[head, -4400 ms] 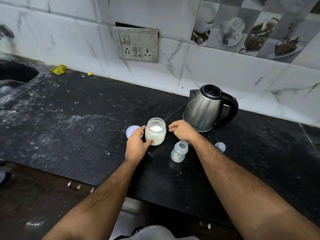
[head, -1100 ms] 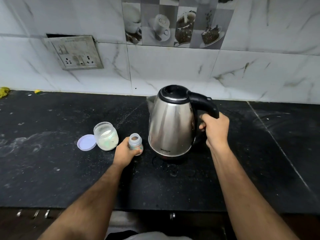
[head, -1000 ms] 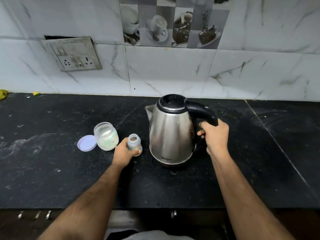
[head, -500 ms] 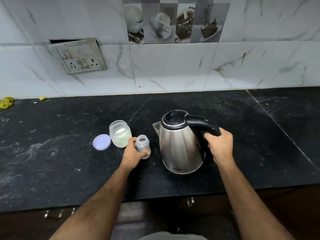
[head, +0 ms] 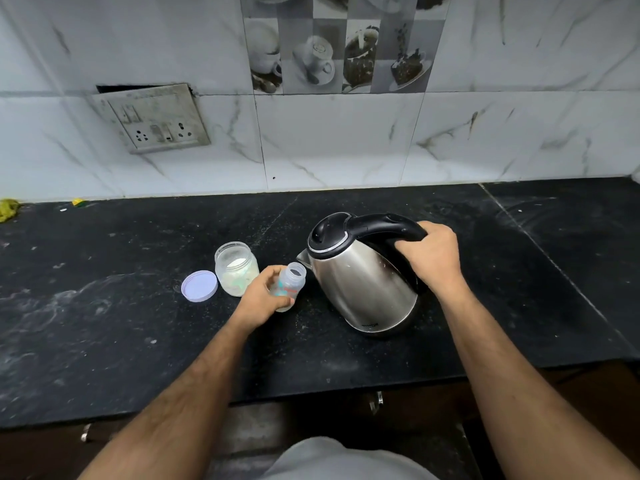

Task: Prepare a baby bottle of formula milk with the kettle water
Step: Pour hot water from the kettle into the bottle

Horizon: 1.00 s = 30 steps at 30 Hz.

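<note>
The baby bottle (head: pixel 290 285) stands open-mouthed on the black counter (head: pixel 104 323), leaning slightly toward the kettle, and my left hand (head: pixel 263 297) wraps its lower half from the near-left side. Just to its right, the kettle (head: pixel 360 282) is tilted, spout (head: pixel 303 258) dipping leftward to a point just beside and slightly behind the bottle's mouth; I see no water running yet. My right hand (head: pixel 433 258) is clamped around the black handle on the far side of the kettle from the bottle, so the two hands sit well apart with the steel body between them. The pour turns on this: the spout lies right of and a little beyond the narrow neck, and it needs to come over that opening before I tip further. I judge the mouth a small target, so overshoot would wet my left fingers. Left of the bottle stands the open powder jar (head: pixel 237 268), its lilac lid (head: pixel 199 285) flat beside it.
</note>
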Each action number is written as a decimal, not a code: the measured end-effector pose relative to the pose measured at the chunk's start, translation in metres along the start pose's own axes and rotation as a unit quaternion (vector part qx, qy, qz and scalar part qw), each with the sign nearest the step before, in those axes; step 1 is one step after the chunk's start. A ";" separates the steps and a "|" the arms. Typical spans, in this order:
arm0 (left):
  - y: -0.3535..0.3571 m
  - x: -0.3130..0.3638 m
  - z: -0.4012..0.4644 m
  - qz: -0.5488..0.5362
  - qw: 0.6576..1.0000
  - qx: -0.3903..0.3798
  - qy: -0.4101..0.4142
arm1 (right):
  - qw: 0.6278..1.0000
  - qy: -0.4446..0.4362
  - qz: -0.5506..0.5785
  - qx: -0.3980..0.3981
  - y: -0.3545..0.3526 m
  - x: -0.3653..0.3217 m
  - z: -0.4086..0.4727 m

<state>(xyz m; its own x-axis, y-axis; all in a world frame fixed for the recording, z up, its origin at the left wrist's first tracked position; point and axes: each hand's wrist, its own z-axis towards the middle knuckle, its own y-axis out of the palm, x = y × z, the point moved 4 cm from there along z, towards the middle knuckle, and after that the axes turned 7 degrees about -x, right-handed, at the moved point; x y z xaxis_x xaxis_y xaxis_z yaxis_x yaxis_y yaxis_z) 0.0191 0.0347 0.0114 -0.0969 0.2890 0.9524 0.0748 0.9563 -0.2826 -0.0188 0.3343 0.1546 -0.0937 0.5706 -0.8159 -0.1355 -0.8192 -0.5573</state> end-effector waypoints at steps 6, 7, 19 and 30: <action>-0.004 0.003 0.005 0.025 1.000 -0.011 -0.002 | 0.997 -0.024 -0.058 -0.036 -0.002 -0.012 0.011; -0.004 0.003 0.006 0.021 1.000 -0.011 -0.002 | 0.997 -0.028 -0.066 -0.041 -0.002 -0.013 0.013; -0.003 -0.002 0.012 -0.002 1.000 -0.008 -0.016 | 0.987 -0.053 -0.138 -0.057 -0.004 -0.037 0.028; 0.002 -0.005 0.017 -0.007 1.000 -0.010 -0.027 | 0.982 -0.055 -0.170 -0.062 -0.004 -0.048 0.032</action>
<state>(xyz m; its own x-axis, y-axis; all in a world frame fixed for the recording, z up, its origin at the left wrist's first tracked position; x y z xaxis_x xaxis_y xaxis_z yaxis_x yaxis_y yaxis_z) 0.0026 0.0358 0.0039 -0.1519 0.2782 0.9484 0.0935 0.9593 -0.2665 -0.0455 0.3122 0.2007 -0.1712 0.8094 -0.5618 -0.0574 -0.5774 -0.8144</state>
